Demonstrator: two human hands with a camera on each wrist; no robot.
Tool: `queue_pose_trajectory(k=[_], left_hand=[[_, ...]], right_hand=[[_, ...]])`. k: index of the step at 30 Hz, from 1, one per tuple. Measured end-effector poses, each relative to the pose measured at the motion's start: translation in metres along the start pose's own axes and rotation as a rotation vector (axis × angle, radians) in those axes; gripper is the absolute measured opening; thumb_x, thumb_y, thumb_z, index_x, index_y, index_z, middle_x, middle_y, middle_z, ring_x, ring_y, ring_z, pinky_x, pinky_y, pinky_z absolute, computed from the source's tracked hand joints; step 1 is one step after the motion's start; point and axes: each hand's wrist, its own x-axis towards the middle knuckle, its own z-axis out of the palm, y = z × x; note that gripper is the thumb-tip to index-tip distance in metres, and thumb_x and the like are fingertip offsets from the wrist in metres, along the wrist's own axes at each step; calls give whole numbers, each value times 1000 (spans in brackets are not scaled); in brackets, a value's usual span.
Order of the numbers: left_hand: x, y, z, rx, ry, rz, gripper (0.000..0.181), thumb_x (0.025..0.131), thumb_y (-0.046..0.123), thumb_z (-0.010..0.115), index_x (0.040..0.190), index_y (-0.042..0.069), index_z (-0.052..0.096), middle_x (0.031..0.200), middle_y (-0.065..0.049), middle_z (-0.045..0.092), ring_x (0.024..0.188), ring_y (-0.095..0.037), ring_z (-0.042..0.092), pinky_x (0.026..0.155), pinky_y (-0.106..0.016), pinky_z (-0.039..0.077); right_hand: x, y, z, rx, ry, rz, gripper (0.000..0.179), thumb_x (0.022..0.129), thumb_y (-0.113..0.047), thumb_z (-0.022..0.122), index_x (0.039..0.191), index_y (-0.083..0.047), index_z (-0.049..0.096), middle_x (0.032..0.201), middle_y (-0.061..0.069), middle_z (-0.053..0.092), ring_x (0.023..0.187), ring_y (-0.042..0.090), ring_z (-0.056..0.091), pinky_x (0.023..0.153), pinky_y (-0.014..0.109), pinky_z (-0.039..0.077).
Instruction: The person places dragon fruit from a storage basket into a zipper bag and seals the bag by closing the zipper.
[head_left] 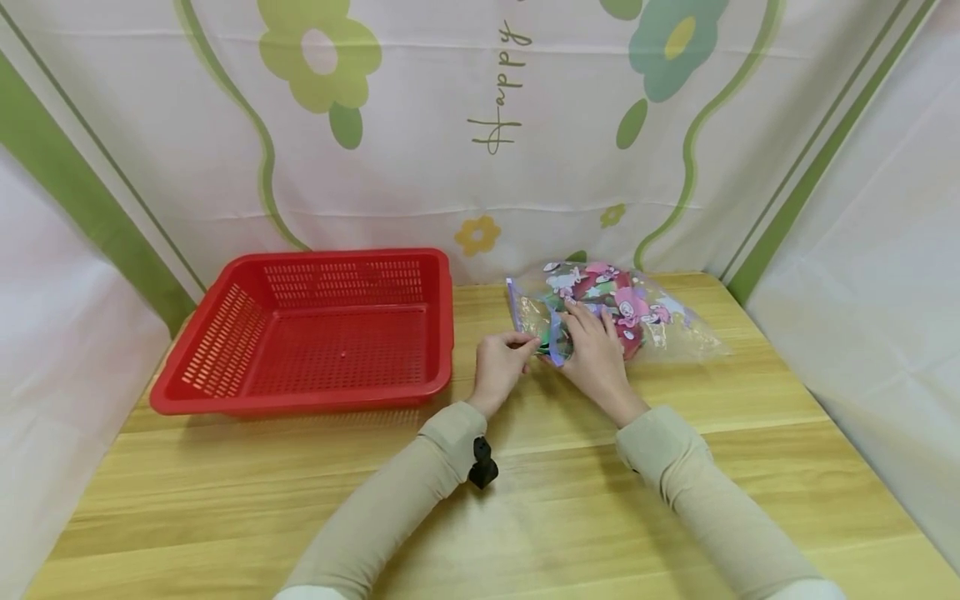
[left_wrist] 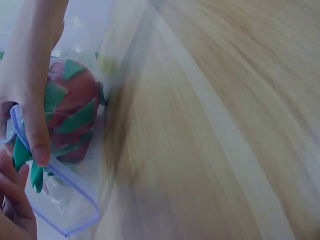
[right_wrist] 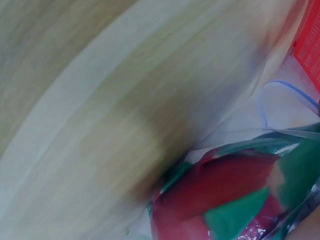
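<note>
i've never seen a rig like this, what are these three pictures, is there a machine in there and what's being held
No machine is doing the work: these are a person's two bare hands. The wide picture comes from a camera on the head, looking forward and down. The other two come from cameras on the left and right wrists, so they are closer and partly blurred.

On the wood-grain table sit a red basket at the left and a clear printed bag with a red-and-green object inside. The left hand pinches a green tip at the bag's opening, while the right hand rests on the bag.
</note>
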Motion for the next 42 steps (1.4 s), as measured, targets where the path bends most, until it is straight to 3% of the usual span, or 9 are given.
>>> queue_pose_trajectory(k=[5, 11, 17, 22, 26, 30, 34, 38, 42], left_hand=[[-3, 5, -4, 40, -115, 25, 22, 91, 19, 63, 101, 3, 74, 93, -20, 72, 69, -42, 66, 48, -16, 37], [-5, 6, -4, 38, -171, 92, 27, 95, 18, 57, 116, 4, 67, 108, -17, 69, 79, -40, 67, 50, -17, 39], [-6, 12, -9, 19, -54, 137, 25, 97, 19, 54, 114, 4, 66, 110, -12, 67, 77, -26, 65, 52, -17, 42], [-5, 21, -16, 30, -10, 145, 23, 97, 19, 53, 113, 8, 66, 114, -8, 65, 77, -15, 59, 55, -19, 45], [-3, 28, -20, 54, 5, 136, 23, 97, 19, 53, 114, 8, 65, 116, -7, 64, 88, -19, 61, 62, -20, 48], [1, 35, -25, 77, 52, 147, 24, 97, 18, 52, 115, 7, 64, 116, -9, 62, 97, -23, 62, 71, -26, 52], [5, 42, -32, 68, 72, 171, 29, 97, 13, 45, 122, 5, 59, 123, -12, 56, 108, -25, 55, 90, -36, 50], [10, 51, -42, 71, 43, 164, 48, 89, -1, 42, 136, 5, 47, 141, -13, 42, 119, -29, 45, 99, -44, 41], [17, 59, -51, 164, -60, 96, 74, 80, -3, 52, 149, 12, 28, 154, -10, 27, 142, -29, 25, 108, -48, 35]], right_hand=[[1, 0, -2, -33, -13, -7, 51, 72, -10, 74, 119, 2, 59, 140, 16, 52, 136, 34, 42, 118, 55, 18], [1, 4, -3, -2, 22, -23, 38, 73, 0, 71, 110, 4, 64, 129, 16, 61, 134, 33, 45, 117, 50, 25], [3, 12, -7, 207, 217, 53, 31, 81, -15, 75, 106, 1, 67, 121, 22, 65, 126, 40, 52, 110, 52, 36], [2, 20, -11, 279, 374, 105, 25, 82, -15, 73, 101, 1, 68, 119, 25, 64, 115, 44, 58, 100, 54, 45], [2, 25, -13, 309, 561, 80, 27, 85, -19, 71, 92, 6, 66, 91, 26, 70, 82, 41, 67, 75, 46, 55], [5, 27, -18, 333, 694, 94, 39, 88, -31, 68, 88, 8, 65, 68, 25, 64, 56, 32, 53, 56, 30, 41], [8, 25, -31, 434, 708, 203, 34, 87, -24, 70, 87, 9, 65, 72, 27, 67, 55, 10, 51, 55, 11, 35], [10, 25, -44, 543, 680, 310, 26, 87, -16, 69, 87, 9, 65, 73, 25, 67, 56, -9, 40, 53, 6, 31], [10, 28, -54, 592, 638, 342, 29, 87, -16, 70, 73, 7, 59, 60, -3, 61, 55, -11, 37, 53, 7, 32]])
